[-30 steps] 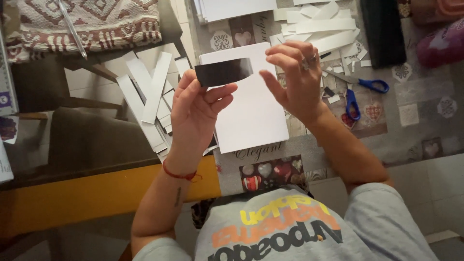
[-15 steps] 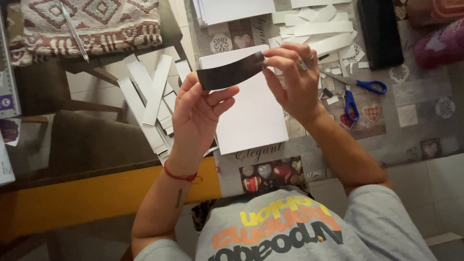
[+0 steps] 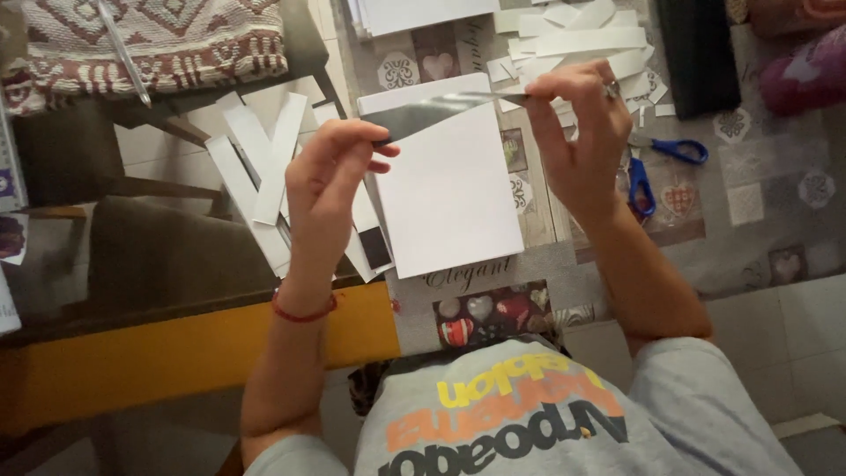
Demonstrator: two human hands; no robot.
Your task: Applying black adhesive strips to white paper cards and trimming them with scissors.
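We hold dark strip (image 3: 441, 113) stretched flat, frame centre-top: left hand (image 3: 330, 172) pinches one end, right hand (image 3: 577, 132) other. White sheet (image 3: 449, 189) beneath. Cut white strips (image 3: 582, 35) piled above; scissors (image 3: 656, 163) idle right. Cutting looks done; strip unplaced.

Glass-topped table (image 3: 132, 264) with yellow edge, patterned tablecloth (image 3: 758, 211), pale tiled floor (image 3: 793, 353), woven cushion (image 3: 176, 35)

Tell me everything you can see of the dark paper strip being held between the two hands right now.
The dark strip is a long, narrow band, grey-black with a slight sheen, apparently thin paper or card. It is stretched nearly flat and tilts gently, its right end higher. The left hand pinches its left end, the right hand its right end. It hangs above a white sheet lying on the table; whether they touch cannot be told.
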